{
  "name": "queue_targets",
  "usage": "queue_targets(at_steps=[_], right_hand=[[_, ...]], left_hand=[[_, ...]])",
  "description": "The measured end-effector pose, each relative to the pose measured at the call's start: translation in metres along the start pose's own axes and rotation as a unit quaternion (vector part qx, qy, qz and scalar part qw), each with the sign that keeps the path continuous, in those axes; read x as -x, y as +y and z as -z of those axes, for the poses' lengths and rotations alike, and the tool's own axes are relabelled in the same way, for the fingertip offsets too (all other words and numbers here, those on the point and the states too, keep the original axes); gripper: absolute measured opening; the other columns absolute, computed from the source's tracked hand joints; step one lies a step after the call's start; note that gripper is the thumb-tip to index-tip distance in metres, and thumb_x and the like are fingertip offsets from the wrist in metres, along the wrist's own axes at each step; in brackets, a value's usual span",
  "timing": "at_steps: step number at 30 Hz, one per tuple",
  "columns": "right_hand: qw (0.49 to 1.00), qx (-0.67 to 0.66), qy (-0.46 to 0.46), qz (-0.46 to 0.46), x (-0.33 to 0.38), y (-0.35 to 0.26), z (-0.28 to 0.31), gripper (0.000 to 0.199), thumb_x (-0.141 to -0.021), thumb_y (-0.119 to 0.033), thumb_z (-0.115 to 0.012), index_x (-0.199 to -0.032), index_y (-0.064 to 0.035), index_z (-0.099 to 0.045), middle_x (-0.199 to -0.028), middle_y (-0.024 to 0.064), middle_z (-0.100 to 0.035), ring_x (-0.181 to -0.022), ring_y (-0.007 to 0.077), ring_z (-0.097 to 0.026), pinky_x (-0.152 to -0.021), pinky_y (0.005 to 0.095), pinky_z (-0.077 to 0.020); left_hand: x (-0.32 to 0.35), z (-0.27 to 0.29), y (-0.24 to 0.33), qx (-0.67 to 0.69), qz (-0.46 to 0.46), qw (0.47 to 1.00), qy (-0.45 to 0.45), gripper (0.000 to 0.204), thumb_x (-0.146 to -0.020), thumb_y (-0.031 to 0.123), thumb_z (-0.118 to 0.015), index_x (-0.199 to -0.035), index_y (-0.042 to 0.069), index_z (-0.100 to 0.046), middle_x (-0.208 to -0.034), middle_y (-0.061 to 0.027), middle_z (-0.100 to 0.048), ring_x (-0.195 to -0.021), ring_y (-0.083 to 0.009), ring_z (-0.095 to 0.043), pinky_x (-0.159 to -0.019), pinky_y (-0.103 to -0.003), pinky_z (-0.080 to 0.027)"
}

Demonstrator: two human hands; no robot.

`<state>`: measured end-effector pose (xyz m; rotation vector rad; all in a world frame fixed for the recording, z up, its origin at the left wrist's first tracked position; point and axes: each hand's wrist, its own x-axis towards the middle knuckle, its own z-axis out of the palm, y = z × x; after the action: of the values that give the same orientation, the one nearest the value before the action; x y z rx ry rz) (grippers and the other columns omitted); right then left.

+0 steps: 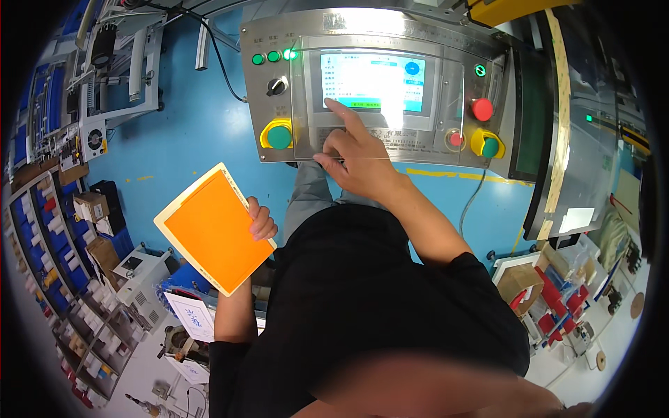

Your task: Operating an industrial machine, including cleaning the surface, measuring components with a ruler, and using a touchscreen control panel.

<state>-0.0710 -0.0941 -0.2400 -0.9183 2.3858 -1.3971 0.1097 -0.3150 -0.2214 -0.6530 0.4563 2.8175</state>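
Note:
An orange rectangular panel with a cream border point(217, 233) is gripped along its right edge by my left hand point(263, 220), the fingers lying over its front. My right hand point(352, 150) reaches up to the metal control panel point(380, 31), its index finger stretched toward the lower left of the lit touchscreen point(369, 80). The thumb and the other fingers are partly curled, with nothing seen in them. Whether the fingertip touches the screen I cannot tell. Left of the screen sit a black rotary switch point(277, 87) and a large green button point(279, 137) in a yellow surround.
On the panel's right are a red button point(482, 109) and another green button point(490, 147). A shelf rack point(59, 240) with blue bins stands at the left. A cardboard box point(520, 288) lies at the lower right. Yellow tape marks the blue floor point(188, 132).

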Motion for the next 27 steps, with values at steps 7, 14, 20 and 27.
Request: queue_targets(at_steps=[7,14,20,27], right_hand=[[1.0,0.018,0.014,-0.005,-0.013,0.0,-0.004,0.022,-0.079,-0.014,-0.074,-0.072,-0.007,-0.054,-0.143,0.0162,-0.037,-0.074,0.0273,-0.065,-0.062,0.0364,-0.0528],[0.999,0.035,0.012,-0.015,-0.019,-0.004,-0.003,0.022,-0.078,-0.013,-0.074,-0.073,-0.0071,-0.054,-0.141,0.017,-0.038,-0.075,0.0269,-0.065,-0.062,0.0362,-0.0528],[0.998,0.04,0.038,0.003,-0.02,-0.003,-0.005,0.021,-0.078,-0.013,-0.073,-0.074,-0.0072,-0.053,-0.141,0.0184,-0.038,-0.072,0.0276,-0.065,-0.061,0.037,-0.0526],[0.997,0.063,0.014,-0.04,-0.024,-0.002,-0.002,0.021,-0.079,-0.014,-0.073,-0.075,-0.0068,-0.054,-0.141,0.0197,-0.038,-0.071,0.0292,-0.065,-0.061,0.0384,-0.0528]], left_hand=[[-0.003,0.003,-0.001,0.005,0.0,1.0,-0.009,0.054,-0.094,0.056,-0.04,-0.091,0.003,-0.05,-0.069,-0.0035,-0.043,-0.06,-0.0126,-0.039,-0.063,-0.028,-0.033],[-0.005,0.006,0.003,0.022,-0.005,1.0,-0.006,0.054,-0.095,0.056,-0.04,-0.092,0.003,-0.049,-0.069,-0.0037,-0.043,-0.061,-0.0127,-0.039,-0.063,-0.028,-0.032],[-0.007,0.008,0.005,0.015,0.005,1.0,-0.011,0.054,-0.095,0.055,-0.04,-0.092,0.003,-0.049,-0.07,-0.0037,-0.043,-0.062,-0.0128,-0.039,-0.063,-0.028,-0.033],[-0.008,0.002,0.005,0.012,0.008,1.0,-0.004,0.052,-0.095,0.054,-0.04,-0.091,0.003,-0.049,-0.069,-0.0036,-0.043,-0.061,-0.0127,-0.038,-0.062,-0.028,-0.032]])
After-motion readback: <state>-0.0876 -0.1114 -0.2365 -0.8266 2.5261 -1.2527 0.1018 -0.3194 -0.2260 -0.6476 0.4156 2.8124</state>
